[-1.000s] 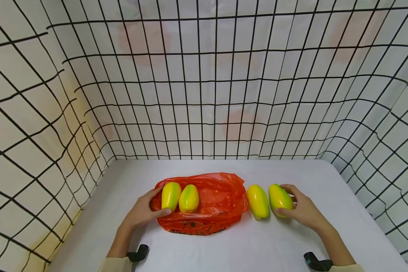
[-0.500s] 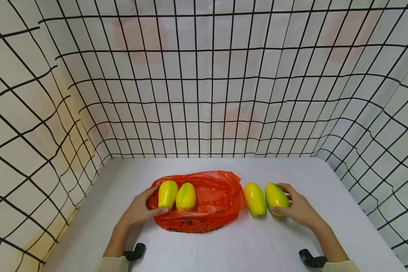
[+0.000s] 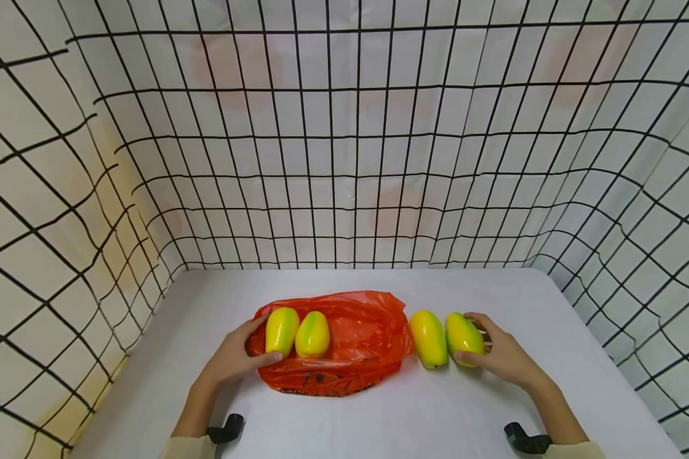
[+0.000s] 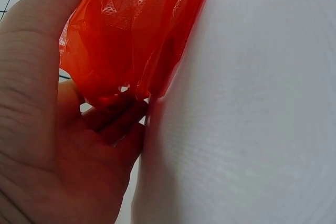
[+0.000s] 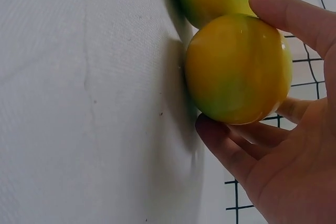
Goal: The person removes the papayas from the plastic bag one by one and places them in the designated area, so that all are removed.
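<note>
We see no shift this past second; work seems paused: right fingers (image 5: 226, 145) clamp the outer mango (image 3: 461, 335), 3 o'clock of the red bag (image 3: 364, 328); left fingers (image 4: 134, 140) curl round the bag's 9 o'clock end.

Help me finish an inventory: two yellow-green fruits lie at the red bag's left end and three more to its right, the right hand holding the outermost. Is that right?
Not quite: the head view shows only two to the right of the red bag, not three: an inner fruit and the outermost fruit, which the right hand holds.
</note>
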{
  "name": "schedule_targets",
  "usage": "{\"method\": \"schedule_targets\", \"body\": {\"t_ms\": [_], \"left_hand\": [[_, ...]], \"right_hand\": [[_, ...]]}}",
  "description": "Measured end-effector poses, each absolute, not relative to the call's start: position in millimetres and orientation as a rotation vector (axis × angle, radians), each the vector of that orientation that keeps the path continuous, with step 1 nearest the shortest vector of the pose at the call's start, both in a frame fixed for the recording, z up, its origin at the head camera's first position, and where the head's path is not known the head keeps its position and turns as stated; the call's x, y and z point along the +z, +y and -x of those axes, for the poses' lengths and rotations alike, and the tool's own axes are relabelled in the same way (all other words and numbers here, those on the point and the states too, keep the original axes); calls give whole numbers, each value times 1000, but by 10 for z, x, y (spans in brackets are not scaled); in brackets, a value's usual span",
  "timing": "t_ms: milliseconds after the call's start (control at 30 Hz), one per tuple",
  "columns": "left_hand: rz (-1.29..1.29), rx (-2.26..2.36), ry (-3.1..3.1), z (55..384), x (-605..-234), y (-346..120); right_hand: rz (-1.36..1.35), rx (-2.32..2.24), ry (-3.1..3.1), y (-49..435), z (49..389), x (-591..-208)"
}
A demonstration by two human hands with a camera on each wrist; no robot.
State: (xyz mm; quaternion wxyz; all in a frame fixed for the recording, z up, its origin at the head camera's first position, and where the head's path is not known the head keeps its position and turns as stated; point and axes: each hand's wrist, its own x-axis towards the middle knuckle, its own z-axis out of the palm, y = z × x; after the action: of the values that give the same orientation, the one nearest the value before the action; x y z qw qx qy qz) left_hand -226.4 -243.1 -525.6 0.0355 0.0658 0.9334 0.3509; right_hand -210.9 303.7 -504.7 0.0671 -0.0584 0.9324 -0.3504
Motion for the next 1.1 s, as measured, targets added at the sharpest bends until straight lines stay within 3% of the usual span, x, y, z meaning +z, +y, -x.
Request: {"method": "schedule_targets", "body": {"t_ms": [1100], "left_hand": [[-173,1097,2845,2241,-5242,-2446]], "right_hand": [[134,-1171,2772,3031,2081,-4958]]}}
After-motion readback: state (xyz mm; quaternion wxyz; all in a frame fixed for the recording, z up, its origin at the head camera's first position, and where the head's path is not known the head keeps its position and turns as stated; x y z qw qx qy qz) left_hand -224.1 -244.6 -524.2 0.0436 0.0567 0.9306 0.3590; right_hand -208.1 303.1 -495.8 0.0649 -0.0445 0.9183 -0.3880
